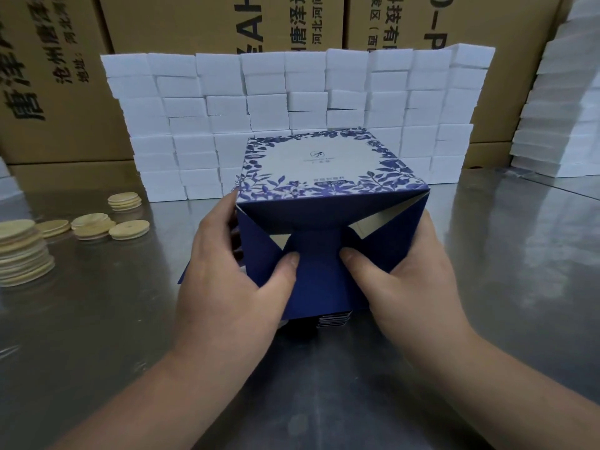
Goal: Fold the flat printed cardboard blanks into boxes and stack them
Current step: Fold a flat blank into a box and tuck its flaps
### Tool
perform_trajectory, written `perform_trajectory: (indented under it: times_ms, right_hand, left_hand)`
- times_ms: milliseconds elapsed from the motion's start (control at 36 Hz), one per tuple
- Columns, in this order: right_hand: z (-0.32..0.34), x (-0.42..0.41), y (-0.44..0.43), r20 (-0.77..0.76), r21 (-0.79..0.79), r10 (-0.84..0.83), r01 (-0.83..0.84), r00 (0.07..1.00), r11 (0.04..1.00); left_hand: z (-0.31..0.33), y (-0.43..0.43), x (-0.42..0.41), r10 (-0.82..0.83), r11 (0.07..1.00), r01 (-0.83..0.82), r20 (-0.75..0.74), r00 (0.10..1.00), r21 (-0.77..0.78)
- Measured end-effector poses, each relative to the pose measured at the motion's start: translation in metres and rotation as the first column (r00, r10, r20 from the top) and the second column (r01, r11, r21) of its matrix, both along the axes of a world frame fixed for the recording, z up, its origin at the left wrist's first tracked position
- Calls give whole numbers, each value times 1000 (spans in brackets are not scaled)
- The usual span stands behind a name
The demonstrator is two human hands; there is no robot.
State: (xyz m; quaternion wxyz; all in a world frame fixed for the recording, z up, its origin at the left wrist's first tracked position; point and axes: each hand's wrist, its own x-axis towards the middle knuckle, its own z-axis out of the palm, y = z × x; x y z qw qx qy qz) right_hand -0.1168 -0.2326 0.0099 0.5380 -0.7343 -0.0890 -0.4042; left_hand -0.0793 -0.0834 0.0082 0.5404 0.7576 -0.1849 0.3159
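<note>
Hands, pair: left hand (233, 271) and right hand (399, 274) clasp the box (324, 164) from either side, thumbs pressed on its dark-blue end flaps (319, 274), fingers behind the side walls (mostly hidden). Box: directly ahead, between both hands, equally near each; half-closed end faces the person, printed panel upward. Stack of flat blanks (334, 319): beneath the box, only an edge showing. Tabletop (130, 319) beyond: wooden discs (22, 251) left, white blocks (194, 125), cartons (194, 21) behind.

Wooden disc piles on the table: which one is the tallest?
The disc pile at the picture's far left edge; it stacks many discs, the others only a few.
</note>
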Motion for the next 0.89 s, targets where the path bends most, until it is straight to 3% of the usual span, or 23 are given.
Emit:
perform_trajectory:
  times_ms: [222, 500, 889]
  right_hand:
    - [1, 1, 2, 14, -31, -19, 19, 1000, 999]
    - [-1, 1, 0, 29, 63, 212, -214, 977, 975]
    - [-4, 4, -1, 21, 84, 24, -25, 999, 996]
  left_hand:
    - [-1, 2, -1, -38, 999, 38, 4, 999, 32]
    - [2, 2, -3, -113, 994, 113, 22, 993, 1]
    - [2, -1, -3, -88, 996, 87, 41, 995, 7]
